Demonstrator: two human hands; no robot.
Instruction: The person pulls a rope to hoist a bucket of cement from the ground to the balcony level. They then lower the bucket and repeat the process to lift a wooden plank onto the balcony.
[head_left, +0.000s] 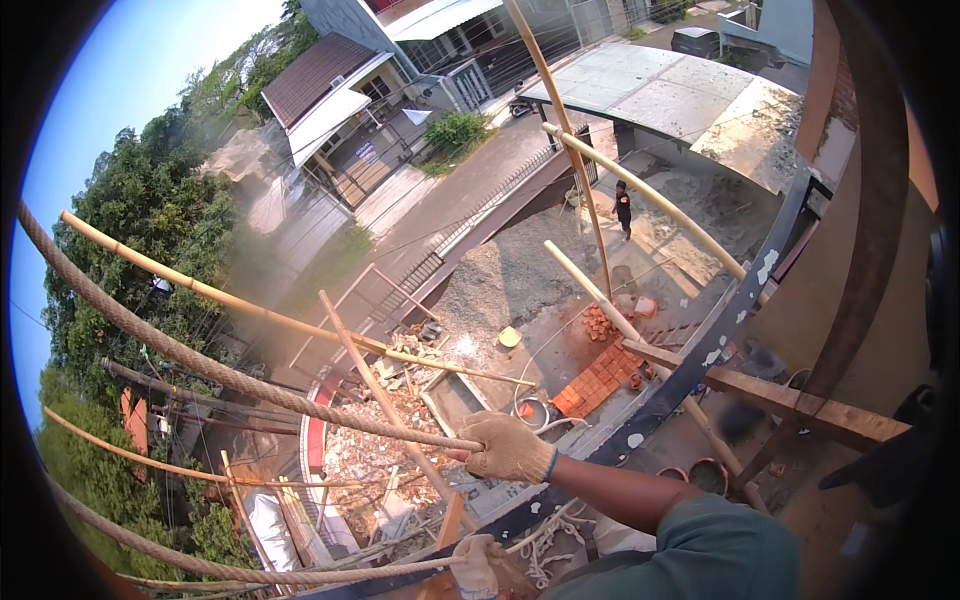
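Note:
My right hand [512,447], in a tan knitted work glove, is closed round the end stretch of a thick brown rope [250,383]. That rope sweeps in a long curve from the far left edge. Lower down, near the bottom edge, my left hand [478,562] wears a similar glove and is closed on a second stretch of rope [330,577]. The left fingers are only partly visible. A dark, paint-spotted curved beam [655,412] passes below my right forearm. Thin pale rope [548,548] lies tangled beside my left hand.
I am high above a building yard. Bamboo poles [235,317] and a wooden plank [800,405] cross around me. Below lie orange bricks [598,382], rubble [365,450] and a gravel heap [515,270]. A person [623,208] stands on the ground near a canopy roof [670,90].

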